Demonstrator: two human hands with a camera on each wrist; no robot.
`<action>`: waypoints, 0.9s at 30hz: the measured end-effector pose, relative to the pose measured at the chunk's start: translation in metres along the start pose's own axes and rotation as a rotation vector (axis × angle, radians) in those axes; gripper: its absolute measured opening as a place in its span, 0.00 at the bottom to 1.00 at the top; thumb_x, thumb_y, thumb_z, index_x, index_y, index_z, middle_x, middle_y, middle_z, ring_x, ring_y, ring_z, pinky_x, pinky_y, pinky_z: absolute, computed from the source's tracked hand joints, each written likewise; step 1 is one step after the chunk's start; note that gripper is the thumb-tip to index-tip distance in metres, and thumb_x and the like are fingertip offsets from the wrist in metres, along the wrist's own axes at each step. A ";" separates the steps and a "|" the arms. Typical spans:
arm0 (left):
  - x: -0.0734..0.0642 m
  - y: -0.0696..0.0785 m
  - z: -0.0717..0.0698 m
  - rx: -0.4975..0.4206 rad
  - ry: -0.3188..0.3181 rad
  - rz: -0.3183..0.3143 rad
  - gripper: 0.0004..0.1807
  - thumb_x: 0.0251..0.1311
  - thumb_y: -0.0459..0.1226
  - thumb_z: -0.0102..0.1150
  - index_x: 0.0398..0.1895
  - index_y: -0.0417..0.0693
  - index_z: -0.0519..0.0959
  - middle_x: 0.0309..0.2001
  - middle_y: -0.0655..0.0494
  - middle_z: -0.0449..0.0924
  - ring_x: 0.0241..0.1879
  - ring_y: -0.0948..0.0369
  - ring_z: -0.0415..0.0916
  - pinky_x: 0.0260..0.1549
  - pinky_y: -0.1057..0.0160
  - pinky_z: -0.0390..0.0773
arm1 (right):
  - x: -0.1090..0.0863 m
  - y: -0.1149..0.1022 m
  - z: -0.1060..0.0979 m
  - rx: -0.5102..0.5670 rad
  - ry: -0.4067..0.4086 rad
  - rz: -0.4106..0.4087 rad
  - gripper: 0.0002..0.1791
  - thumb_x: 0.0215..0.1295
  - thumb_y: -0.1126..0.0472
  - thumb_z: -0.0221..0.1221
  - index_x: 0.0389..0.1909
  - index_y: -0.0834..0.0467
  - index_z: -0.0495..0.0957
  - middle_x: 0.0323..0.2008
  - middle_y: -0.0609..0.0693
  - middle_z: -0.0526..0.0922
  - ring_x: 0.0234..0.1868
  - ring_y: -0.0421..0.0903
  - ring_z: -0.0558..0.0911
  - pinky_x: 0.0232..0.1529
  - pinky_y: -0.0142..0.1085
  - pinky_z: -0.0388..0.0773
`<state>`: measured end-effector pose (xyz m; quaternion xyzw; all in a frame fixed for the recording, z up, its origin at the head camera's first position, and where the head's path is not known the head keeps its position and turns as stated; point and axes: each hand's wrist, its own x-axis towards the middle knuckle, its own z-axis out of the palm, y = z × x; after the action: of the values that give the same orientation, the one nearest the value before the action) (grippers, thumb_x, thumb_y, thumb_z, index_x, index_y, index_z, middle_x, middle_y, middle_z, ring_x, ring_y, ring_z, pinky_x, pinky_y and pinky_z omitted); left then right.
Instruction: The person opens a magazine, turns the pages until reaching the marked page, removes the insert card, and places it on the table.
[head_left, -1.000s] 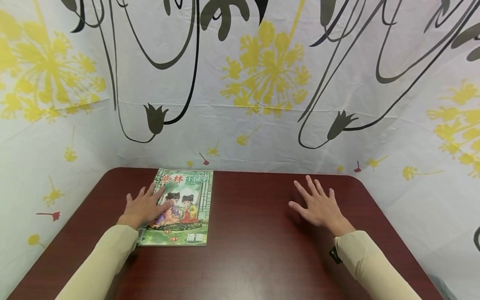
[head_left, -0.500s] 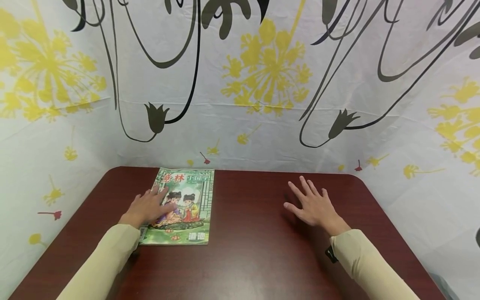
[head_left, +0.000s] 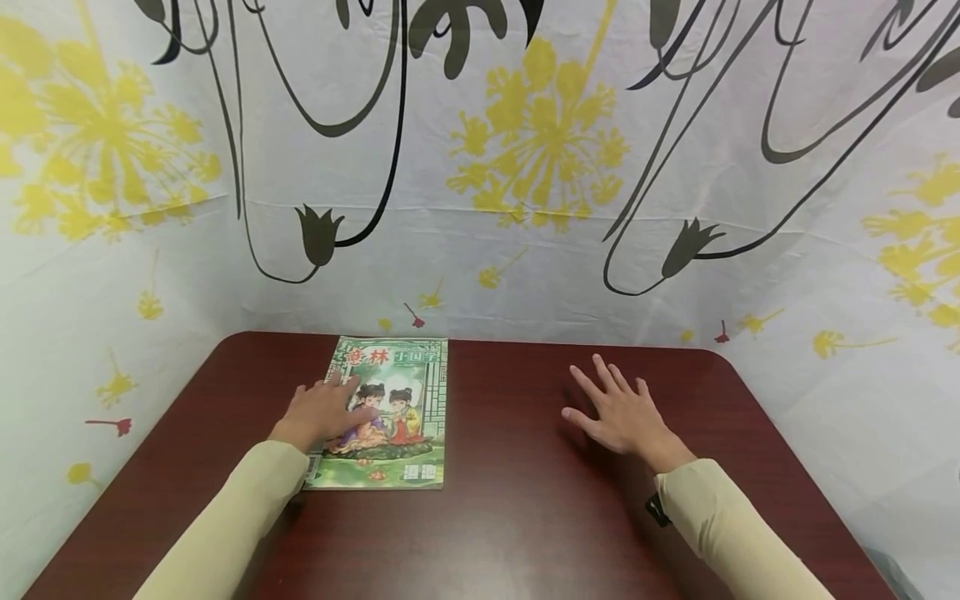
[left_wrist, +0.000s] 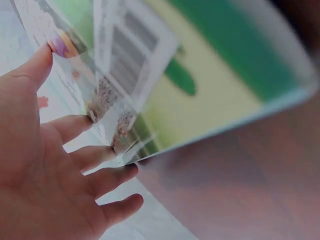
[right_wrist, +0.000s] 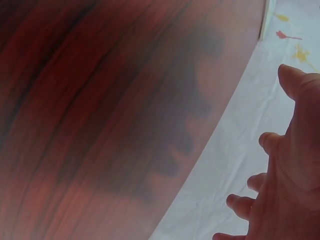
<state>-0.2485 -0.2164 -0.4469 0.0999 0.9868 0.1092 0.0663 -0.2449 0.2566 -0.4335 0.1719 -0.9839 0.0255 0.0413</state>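
Observation:
A green magazine (head_left: 386, 417) lies flat toward the back of the table, left of centre; its cover shows two cartoon children and Chinese lettering. Spread over its left side is my left hand (head_left: 321, 412), thumb and fingers extended, resting on the cover. In the left wrist view, the fingertips of the left hand (left_wrist: 55, 175) meet the magazine (left_wrist: 200, 110) along its edge, beside a barcode panel. My right hand (head_left: 626, 421) hovers over the table to the right of the magazine. Its fingers are spread and it holds nothing; its shadow falls on the wood in the right wrist view.
The dark red-brown wooden table (head_left: 517, 517) has rounded far corners. White cloth (head_left: 420, 275) printed with yellow flowers and grey vines hangs behind it and along both sides. A dark watch (head_left: 657, 510) shows under the right cuff.
My left hand and the magazine have slid a little to the right together. The right hand has drifted slightly left, its fingers still spread. The view has shifted slightly.

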 end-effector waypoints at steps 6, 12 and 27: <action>0.006 0.013 0.001 0.041 -0.005 0.018 0.45 0.65 0.63 0.51 0.74 0.40 0.63 0.71 0.27 0.58 0.67 0.31 0.60 0.63 0.28 0.53 | 0.003 -0.009 0.001 0.021 -0.019 -0.005 0.42 0.70 0.30 0.44 0.78 0.48 0.56 0.77 0.63 0.50 0.74 0.65 0.57 0.65 0.70 0.50; 0.008 0.024 0.002 0.057 -0.012 0.030 0.45 0.65 0.63 0.51 0.73 0.39 0.64 0.70 0.27 0.59 0.67 0.32 0.61 0.64 0.31 0.54 | 0.006 -0.019 0.003 0.045 -0.036 -0.020 0.42 0.70 0.30 0.44 0.78 0.49 0.56 0.77 0.63 0.50 0.74 0.64 0.57 0.66 0.70 0.49; 0.016 0.054 0.006 0.091 -0.025 0.026 0.46 0.63 0.64 0.51 0.73 0.40 0.64 0.69 0.29 0.63 0.66 0.32 0.63 0.63 0.30 0.56 | 0.013 -0.045 0.012 0.049 -0.080 -0.070 0.42 0.70 0.30 0.44 0.78 0.48 0.55 0.77 0.63 0.50 0.74 0.64 0.57 0.66 0.70 0.49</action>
<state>-0.2529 -0.1601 -0.4419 0.1172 0.9884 0.0637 0.0725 -0.2430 0.2095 -0.4422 0.2079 -0.9773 0.0410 -0.0012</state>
